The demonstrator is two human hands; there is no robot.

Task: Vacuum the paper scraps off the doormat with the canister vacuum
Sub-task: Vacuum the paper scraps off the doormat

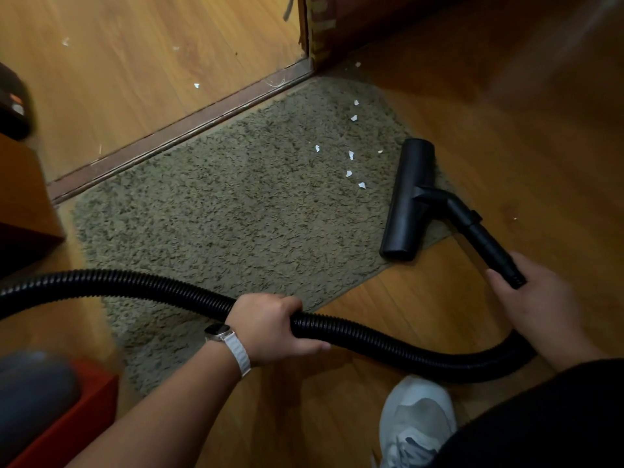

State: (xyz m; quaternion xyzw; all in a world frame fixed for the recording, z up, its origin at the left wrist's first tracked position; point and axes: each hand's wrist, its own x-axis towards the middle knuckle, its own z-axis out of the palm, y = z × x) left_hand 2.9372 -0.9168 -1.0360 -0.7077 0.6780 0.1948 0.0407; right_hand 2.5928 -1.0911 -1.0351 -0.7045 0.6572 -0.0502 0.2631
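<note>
1. Left hand (270,327) grips one black hose (135,282); right hand (540,305) grips the wand (489,244).
2. One nozzle (410,197) rests along one edge of the doormat (219,214).
3. Six paper scraps (351,155) lie on it, just beside the nozzle.

One camera, head-worn and wide-angle, is looking forward and steeply down at the floor (506,130). It is sitting close over the hands. The left hand (270,327) gripping the hose (371,336) is showing low centre, and the right hand (537,298) gripping the wand (486,241) is showing at right. The doormat (236,204) is filling mid-frame, the door threshold (189,126) is crossing diagonally upper left, and a shoe (415,420) is lying bottom right. Corners are blurring.
</note>
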